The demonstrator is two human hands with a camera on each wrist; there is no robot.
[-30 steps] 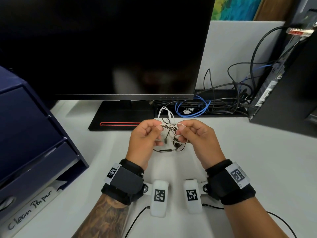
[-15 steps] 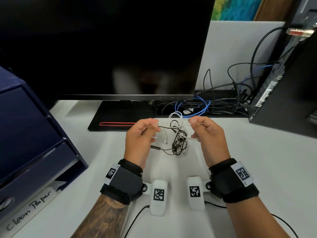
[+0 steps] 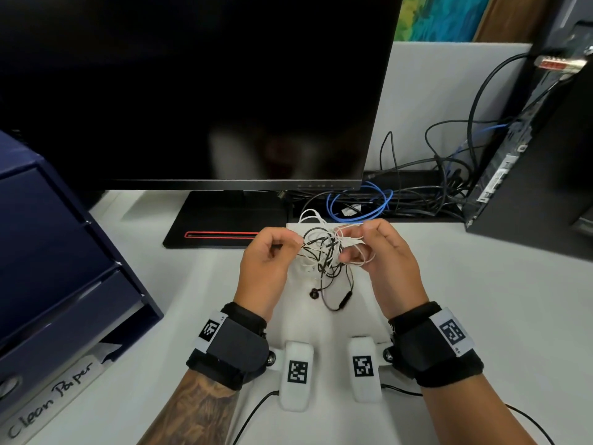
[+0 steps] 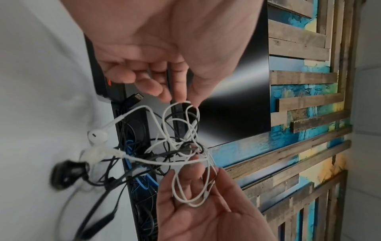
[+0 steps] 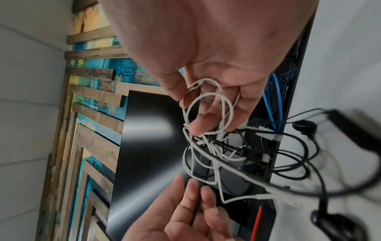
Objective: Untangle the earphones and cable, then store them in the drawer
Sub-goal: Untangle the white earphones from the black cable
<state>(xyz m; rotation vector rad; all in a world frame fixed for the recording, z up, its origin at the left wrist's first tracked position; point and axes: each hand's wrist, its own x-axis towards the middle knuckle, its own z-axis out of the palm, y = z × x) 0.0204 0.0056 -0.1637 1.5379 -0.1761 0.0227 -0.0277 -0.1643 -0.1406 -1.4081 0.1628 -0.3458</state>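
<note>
Hands [image 3: 266, 255] [image 3: 382, 252] pinching tangle [image 3: 324, 255], white earbud [image 4: 97, 135] seen only from left wrist

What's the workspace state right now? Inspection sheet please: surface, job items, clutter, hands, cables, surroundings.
Surface: white desk, bare in front of the hands.
Job's things: white earphones and black earphones knotted in one tangle, held above the desk; blue drawer unit at left.
Clutter: nothing seen.
Grippers: left hand pinches a black strand; right hand holds white loops over its fingers.
Cables: blue cable and black leads coiled behind the monitor; thin black wires run from the wrist cameras.
Surroundings: dark monitor, black computer tower, painted wooden panel.
</note>
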